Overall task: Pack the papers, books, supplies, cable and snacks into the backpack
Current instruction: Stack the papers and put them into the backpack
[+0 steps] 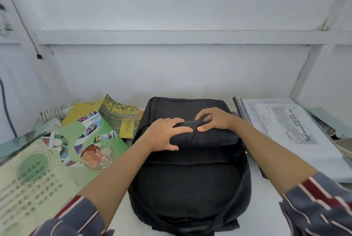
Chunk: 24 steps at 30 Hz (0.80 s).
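Head view: black backpack lies flat on the white table, dead centre, its far end near the wall. Its flap is folded into a thick roll across the middle.

Left hand grips the left end of the roll, fingers laid over the top and thumb tucked on the near side. Right hand pinches the roll's far edge, fingers curled against the thumb. It may be on a zip pull, but it's too dark to tell. The two hands almost touch at the fingertips. Striped sleeves are pushed up both forearms.

Left of the backpack: books in a loose, overlapping spread, green and yellow covers, one touching the bag's left side. A white cable sits coiled behind them by the wall.

Right of the backpack: papers in a flat stack with a printed sheet on top. A dark book lies just beside the bag, along the stack's left edge.
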Each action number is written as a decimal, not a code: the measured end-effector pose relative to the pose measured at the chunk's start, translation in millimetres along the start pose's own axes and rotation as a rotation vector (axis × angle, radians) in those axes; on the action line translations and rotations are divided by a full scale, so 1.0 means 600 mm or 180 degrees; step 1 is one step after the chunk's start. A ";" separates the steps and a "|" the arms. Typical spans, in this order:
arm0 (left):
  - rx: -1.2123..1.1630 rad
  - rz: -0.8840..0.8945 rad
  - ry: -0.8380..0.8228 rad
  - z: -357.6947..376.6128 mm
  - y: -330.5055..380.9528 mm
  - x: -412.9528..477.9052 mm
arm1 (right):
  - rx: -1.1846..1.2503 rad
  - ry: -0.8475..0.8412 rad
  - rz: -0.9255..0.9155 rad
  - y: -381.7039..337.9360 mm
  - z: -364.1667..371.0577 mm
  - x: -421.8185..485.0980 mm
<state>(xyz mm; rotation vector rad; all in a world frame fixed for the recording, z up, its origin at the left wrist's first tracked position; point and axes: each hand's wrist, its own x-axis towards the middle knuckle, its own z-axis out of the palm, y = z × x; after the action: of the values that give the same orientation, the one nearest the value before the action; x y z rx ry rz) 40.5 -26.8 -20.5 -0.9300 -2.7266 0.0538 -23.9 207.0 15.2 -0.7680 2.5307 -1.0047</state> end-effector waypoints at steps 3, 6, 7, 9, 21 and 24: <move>-0.0236 -0.0181 -0.0199 -0.007 -0.003 0.009 | -0.0064 0.0398 -0.0300 0.001 0.005 -0.006; -0.0477 -0.0200 -0.0232 -0.012 -0.006 0.012 | -0.0249 0.0378 -0.0328 0.004 -0.006 -0.025; -0.0559 -0.0206 -0.0214 -0.012 -0.008 0.012 | -0.0304 0.0257 -0.0243 0.008 -0.013 -0.034; -0.0659 -0.0227 -0.0179 -0.010 -0.010 0.011 | -0.0264 0.0037 -0.0071 0.020 -0.024 -0.051; -0.0360 0.0079 0.0007 0.002 -0.011 0.002 | 0.0101 0.0010 0.0109 0.034 -0.017 -0.064; -0.0518 0.0040 0.0029 0.005 -0.010 0.000 | 0.0119 0.0065 0.0119 0.034 -0.014 -0.065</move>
<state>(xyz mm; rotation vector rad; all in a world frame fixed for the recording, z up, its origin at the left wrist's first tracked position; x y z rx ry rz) 36.3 -31.6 -22.5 -0.9875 -2.7492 -0.1720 -3.4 246.7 10.2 -0.7008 2.5261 -1.0498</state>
